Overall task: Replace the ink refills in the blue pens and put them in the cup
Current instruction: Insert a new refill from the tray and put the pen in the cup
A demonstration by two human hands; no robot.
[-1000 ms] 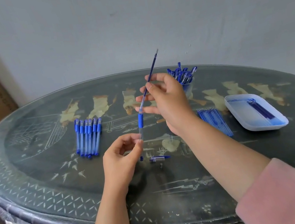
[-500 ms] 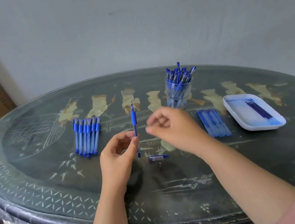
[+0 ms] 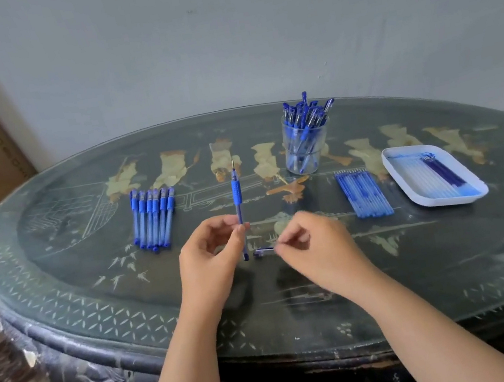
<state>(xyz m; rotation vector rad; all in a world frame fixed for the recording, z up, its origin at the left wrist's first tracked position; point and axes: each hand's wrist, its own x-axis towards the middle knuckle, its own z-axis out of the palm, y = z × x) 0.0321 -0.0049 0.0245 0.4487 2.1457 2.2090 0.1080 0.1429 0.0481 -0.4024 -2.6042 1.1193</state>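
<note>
Blue pen (image 3: 237, 200): upright, tip up, frame center, held above table (image 3: 455, 257).
L hand (image 3: 211, 257): thumb + fingers pinched on pen's lower barrel.
R hand (image 3: 316, 246): fingertips closed on pen cap (image 3: 264, 250) lying on table just right of pen's lower end.
Cup (image 3: 304, 145): upper center-right, full of blue pens.
Pen row (image 3: 153, 219): center-left, flat on table.
Refills (image 3: 363, 192): right of center, loose bundle.
Tray (image 3: 434, 173): far right, white, holds refills.

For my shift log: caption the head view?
Left hand holds pen upright; right hand reaches cap on table.
</note>
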